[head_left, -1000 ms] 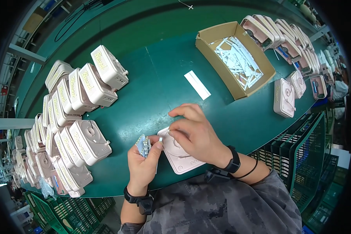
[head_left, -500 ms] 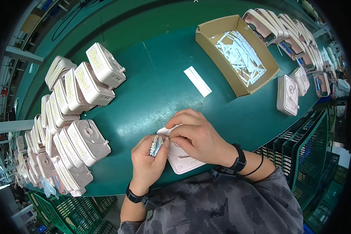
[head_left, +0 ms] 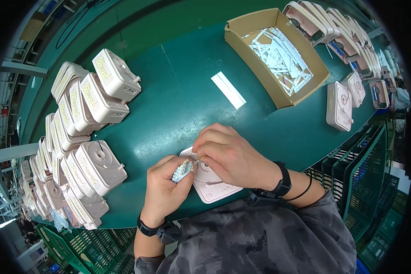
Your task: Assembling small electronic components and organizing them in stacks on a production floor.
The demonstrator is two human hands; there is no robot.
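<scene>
My left hand [head_left: 166, 185] is closed around a small bundle of pale blue-white strips with yellowish raised pieces [head_left: 183, 171]. At its thumb tip, my right hand [head_left: 230, 153] has its fingertips pinched together; what they hold, if anything, is too small to make out. Under both hands a pale pink plastic case [head_left: 210, 194] shaped like a small record player lies flat on the green table, with a round disc and a thin arm on its face. My right hand covers its upper right part.
Rows of similar pink cases [head_left: 98, 166] with yellow lettering crowd the left side. A cardboard box [head_left: 253, 64] of white scrap strips stands at the far right, near a white strip [head_left: 228, 90]. More cases [head_left: 339, 107] and green crates [head_left: 351, 182] are at the right.
My left hand has moved slightly left and tilted the bundle, while my right hand has shifted slightly up. The fingertips of both hands are still close together over the case.
</scene>
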